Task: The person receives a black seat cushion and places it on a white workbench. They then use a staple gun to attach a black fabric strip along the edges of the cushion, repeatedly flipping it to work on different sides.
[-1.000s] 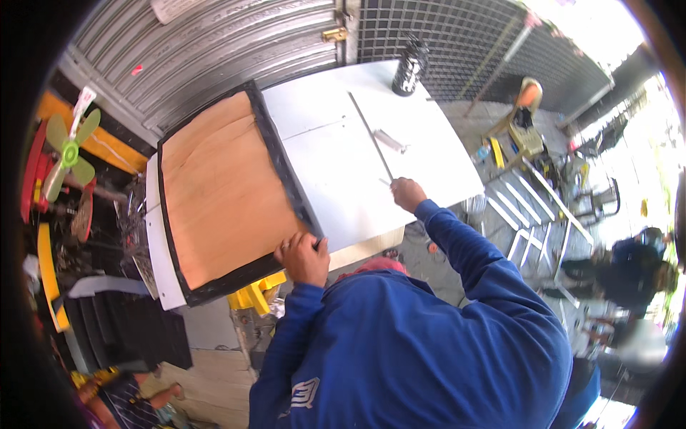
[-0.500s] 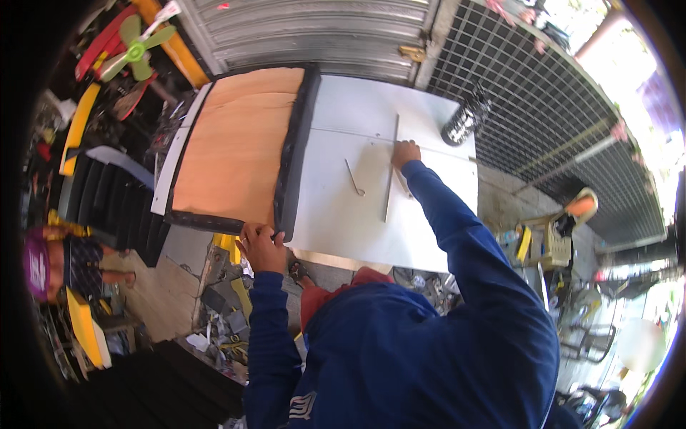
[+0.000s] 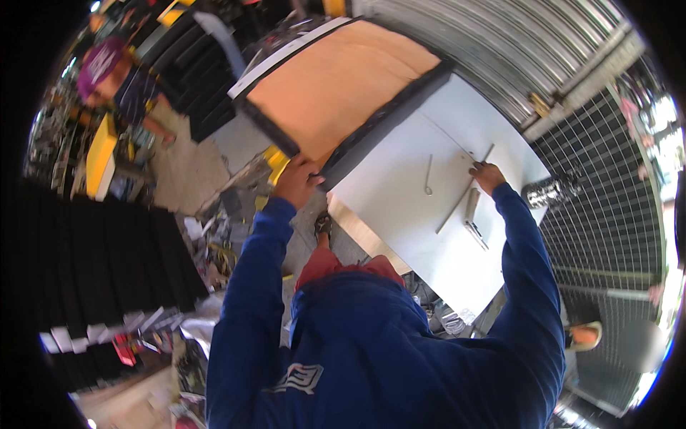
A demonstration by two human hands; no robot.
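Note:
A panel with an orange top (image 3: 343, 89) and a black fabric edge (image 3: 382, 125) lies across the left part of a white table (image 3: 407, 222). My left hand (image 3: 296, 182) is closed on its near corner, thumb and fingers on the black edging. Further right, my right hand (image 3: 489, 177) rests low over the table, its fingers curled around a thin straight metal rod (image 3: 453, 210). Beside that rod lies a long grey metal tool (image 3: 472, 214), whose kind is not clear. A thinner rod with a looped end (image 3: 429, 175) lies between the panel and my right hand.
A dark, shiny wrapped cylinder (image 3: 541, 194) stands at the table's right edge by a wire mesh (image 3: 607, 214). Behind runs a corrugated metal shutter (image 3: 493, 43). At left, a person in a purple cap (image 3: 101, 68) is near stacked black pieces (image 3: 189, 61). Scraps litter the floor.
The whole view has turned, so table and panel now slant and more of the left side shows. My left hand stays at the panel corner, and my right hand stays by the rod.

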